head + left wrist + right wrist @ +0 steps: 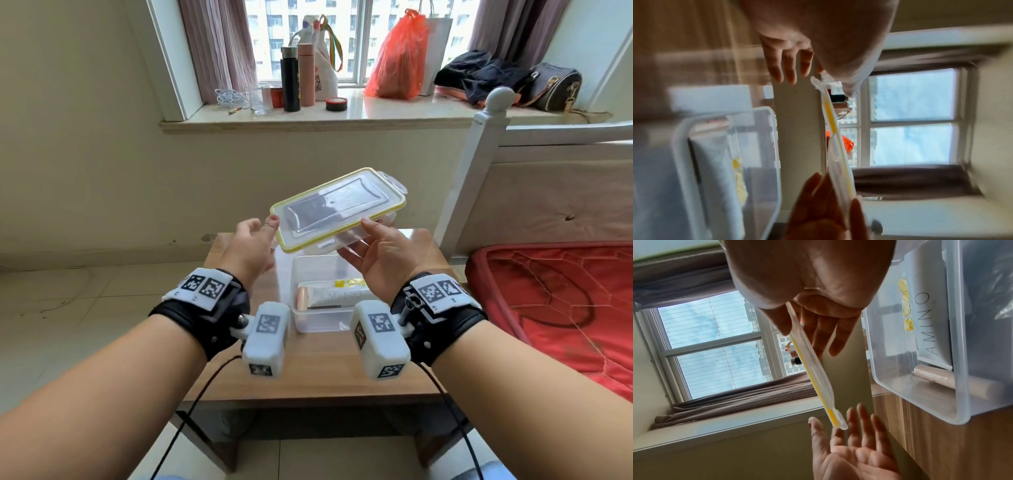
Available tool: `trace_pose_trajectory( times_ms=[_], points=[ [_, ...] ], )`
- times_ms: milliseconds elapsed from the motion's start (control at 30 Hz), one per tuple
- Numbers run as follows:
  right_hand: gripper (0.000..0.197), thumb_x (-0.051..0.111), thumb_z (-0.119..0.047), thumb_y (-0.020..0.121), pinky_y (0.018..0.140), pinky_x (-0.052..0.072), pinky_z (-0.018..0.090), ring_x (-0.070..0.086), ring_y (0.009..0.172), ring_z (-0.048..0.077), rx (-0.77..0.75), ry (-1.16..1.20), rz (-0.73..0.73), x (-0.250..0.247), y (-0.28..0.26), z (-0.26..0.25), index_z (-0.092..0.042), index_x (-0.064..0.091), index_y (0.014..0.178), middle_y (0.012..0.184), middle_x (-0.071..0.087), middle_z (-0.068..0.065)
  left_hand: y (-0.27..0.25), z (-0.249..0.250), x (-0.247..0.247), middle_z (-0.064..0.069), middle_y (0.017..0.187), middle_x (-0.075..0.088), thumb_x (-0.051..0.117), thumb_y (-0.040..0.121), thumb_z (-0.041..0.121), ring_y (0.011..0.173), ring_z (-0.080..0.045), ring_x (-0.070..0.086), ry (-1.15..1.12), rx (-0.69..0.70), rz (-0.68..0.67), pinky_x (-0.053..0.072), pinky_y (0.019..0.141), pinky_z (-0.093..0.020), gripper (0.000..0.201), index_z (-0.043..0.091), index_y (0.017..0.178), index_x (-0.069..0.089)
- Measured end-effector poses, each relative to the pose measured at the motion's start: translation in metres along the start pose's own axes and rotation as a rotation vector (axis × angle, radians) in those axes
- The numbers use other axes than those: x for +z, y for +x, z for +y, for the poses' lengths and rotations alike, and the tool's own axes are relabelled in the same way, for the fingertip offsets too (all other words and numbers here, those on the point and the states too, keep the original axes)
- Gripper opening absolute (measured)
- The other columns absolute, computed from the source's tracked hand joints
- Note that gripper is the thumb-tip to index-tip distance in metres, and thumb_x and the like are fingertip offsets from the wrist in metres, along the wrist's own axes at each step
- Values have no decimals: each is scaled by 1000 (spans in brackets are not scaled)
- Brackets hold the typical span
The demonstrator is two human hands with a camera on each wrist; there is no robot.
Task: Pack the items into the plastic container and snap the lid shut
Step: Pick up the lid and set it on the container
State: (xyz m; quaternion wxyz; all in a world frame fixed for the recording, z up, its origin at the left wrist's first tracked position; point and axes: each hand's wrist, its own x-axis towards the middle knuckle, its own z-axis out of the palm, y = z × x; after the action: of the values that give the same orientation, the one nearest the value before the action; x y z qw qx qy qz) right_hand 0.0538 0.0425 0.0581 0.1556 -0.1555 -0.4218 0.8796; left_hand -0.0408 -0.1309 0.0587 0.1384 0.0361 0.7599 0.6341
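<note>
Above the wooden surface point(342, 373), the right hand point(380, 255) holds the clear lid point(337, 207) with the yellow edge. Its thumb sits on top of the lid and its fingers point(824, 331) lie flat under it, so the lid is pinched between them. The lid is up in the air and tilted, with its far end higher.

The left hand point(250, 246) is at the lid's left end. Its fingers are spread and loose, and it grips nothing. From the right wrist view, the lid's corner sits just by the left fingertips point(854, 415); I cannot tell if they touch it.

Under the lid, the plastic container point(320, 294) stands on the surface with its top off. Inside it lies a white tube point(337, 298) with the word AMINO on it. Its pinkish cap point(303, 298) points to the left. A small clear packet with yellow bits point(347, 282) lies just behind the tube, also inside the container.

Behind the surface is a window sill point(342, 116). On it stand a black bottle point(290, 80), a pink bottle point(306, 73), a glass point(261, 99) and an orange plastic bag point(397, 60). A bed with a red cover point(561, 301) is to the right.
</note>
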Motion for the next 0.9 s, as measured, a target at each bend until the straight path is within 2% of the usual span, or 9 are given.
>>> trace_pose_trajectory(
  times_ms=[100,233,300,467,567,633,700,800,900],
  points=[
    [15,48,-13,96,79,56,36,72,76,17,-2,2,-10,-1,-1,0,-20,61,92,75,76,-4,-2,0,3,-3,87,72,57,91,41,75,-19,72,-394,-222,-172,59,56,-27,30,18,111,55],
    [14,50,-13,95,79,56,37,70,83,16,5,-38,-7,-3,-4,1,-22,60,94,80,74,-4,0,-2,6,-2,62,74,57,94,17,49,-10,69,-544,-167,-155,55,45,-21,20,10,112,55],
    [3,55,-20,94,84,56,39,66,86,17,-23,-76,77,-4,-5,-2,-21,58,93,86,68,-2,2,-3,5,-2,61,74,56,94,14,48,-9,68,-565,-153,-144,53,43,-19,13,10,106,56],
    [50,63,-48,84,92,53,41,62,91,20,-102,-136,345,-28,6,-19,-17,53,122,103,60,6,1,-11,-2,-2,65,75,57,93,15,52,-9,69,-514,-133,-158,55,48,-20,5,14,97,55],
    [34,67,-46,82,73,50,33,62,82,18,-46,-201,345,-45,10,-29,-23,57,105,101,61,4,-2,-14,-6,-1,65,75,56,93,16,52,-8,70,-492,-117,-190,55,46,-19,7,14,99,54],
    [20,67,-41,85,61,44,29,60,69,15,-12,-246,301,-52,9,-34,-23,58,90,84,62,1,-4,-16,-7,0,64,75,55,94,16,51,-7,69,-472,-109,-212,54,45,-18,6,15,99,53],
    [18,67,-38,85,59,41,27,56,63,14,16,-296,277,-60,7,-36,-21,59,85,73,62,-1,-5,-18,-6,1,65,75,56,94,16,51,-7,68,-445,-110,-230,54,45,-18,6,16,99,53],
    [22,74,-40,78,60,38,27,53,66,14,31,-388,301,-73,9,-34,-22,62,83,86,60,0,-8,-22,-3,1,64,75,56,93,16,48,-8,67,-424,-107,-250,53,43,-18,9,16,102,53],
    [22,77,-39,75,55,32,26,47,64,14,5,-474,321,-80,11,-27,-21,65,82,82,60,-6,-11,-24,3,2,62,73,56,93,16,46,-7,66,-391,-100,-238,50,41,-18,8,16,100,54]
  ],
)
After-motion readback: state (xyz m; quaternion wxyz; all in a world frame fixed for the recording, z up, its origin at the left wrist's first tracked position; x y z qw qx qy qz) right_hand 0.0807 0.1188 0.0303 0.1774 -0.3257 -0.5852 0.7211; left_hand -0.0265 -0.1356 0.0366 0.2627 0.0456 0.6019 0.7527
